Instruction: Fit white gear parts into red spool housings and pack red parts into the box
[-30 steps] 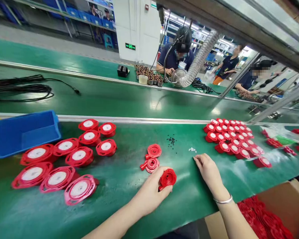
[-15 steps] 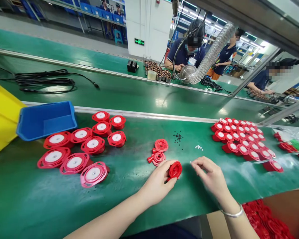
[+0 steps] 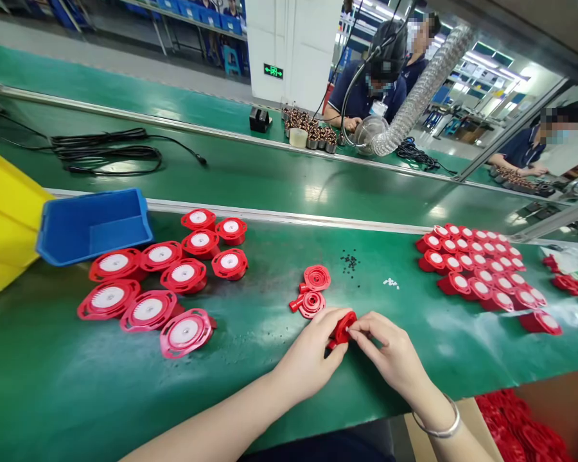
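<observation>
The left hand (image 3: 311, 356) grasps a red housing (image 3: 343, 327) between thumb and fingers, its open face tipped toward the right hand (image 3: 390, 350). The right hand has thumb and fingertips pinched together at that face, on what seems to be a small white piece (image 3: 348, 330), though the fingers mostly hide it. Around the right wrist sits a silver bangle (image 3: 440, 428).

Just beyond the left hand, two loose red parts lie side by side on the green tabletop (image 3: 262, 292), the nearer one beside a short red spout (image 3: 296, 304). Farther ahead of both hands is a scatter of black bits (image 3: 350, 262), and beyond the right hand's knuckles is a little heap of white bits (image 3: 391, 282).

Well to the left of the hands stand red units with white discs (image 3: 183, 273), with a blue bin (image 3: 96, 224) behind them. A larger cluster of similar units (image 3: 483, 276) stands ahead and to the right of the right hand. Below and right of the right wrist, a cardboard box (image 3: 561, 404) holds more red pieces (image 3: 515, 427).
</observation>
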Demonstrator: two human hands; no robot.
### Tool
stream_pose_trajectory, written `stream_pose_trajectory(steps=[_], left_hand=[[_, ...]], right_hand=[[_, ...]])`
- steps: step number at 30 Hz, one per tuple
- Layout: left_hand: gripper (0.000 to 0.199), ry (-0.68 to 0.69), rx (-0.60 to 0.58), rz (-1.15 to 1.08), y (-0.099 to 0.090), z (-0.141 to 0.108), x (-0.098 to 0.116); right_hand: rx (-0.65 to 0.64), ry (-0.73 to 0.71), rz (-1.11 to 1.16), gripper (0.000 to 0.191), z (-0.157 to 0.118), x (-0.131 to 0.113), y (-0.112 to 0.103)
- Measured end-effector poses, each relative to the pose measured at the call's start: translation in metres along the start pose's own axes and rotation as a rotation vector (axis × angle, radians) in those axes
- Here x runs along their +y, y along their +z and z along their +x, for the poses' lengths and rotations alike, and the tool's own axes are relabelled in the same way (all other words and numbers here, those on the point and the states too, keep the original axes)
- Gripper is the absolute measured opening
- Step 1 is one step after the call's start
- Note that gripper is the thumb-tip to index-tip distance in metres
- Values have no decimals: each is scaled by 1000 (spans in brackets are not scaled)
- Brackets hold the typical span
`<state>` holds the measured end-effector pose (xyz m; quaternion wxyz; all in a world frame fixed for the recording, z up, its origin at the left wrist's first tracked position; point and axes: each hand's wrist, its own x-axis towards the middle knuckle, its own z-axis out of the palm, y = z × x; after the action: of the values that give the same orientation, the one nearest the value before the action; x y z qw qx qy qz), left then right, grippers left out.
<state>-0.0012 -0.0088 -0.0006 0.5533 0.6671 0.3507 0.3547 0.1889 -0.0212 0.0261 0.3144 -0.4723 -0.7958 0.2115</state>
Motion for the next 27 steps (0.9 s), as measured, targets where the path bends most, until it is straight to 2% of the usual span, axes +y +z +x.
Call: stream_pose_trajectory(steps=[9, 15, 22, 24, 27], left_hand=[[44, 28, 4, 62, 1, -2, 1], [47, -4, 33, 73, 3, -2, 0], [58, -24, 44, 117, 5, -4, 1], [57, -35, 48, 69, 6, -3, -1], [55, -90, 57, -166, 10, 0, -7]], right_hand=[[-44, 23, 30, 11, 3, 0, -5], [26, -8, -90, 9, 1, -2, 7], [59, -38, -313, 20, 0, -12, 22], [29, -39, -293, 21, 4, -9, 17], [-17, 5, -239, 20, 15, 9, -1]])
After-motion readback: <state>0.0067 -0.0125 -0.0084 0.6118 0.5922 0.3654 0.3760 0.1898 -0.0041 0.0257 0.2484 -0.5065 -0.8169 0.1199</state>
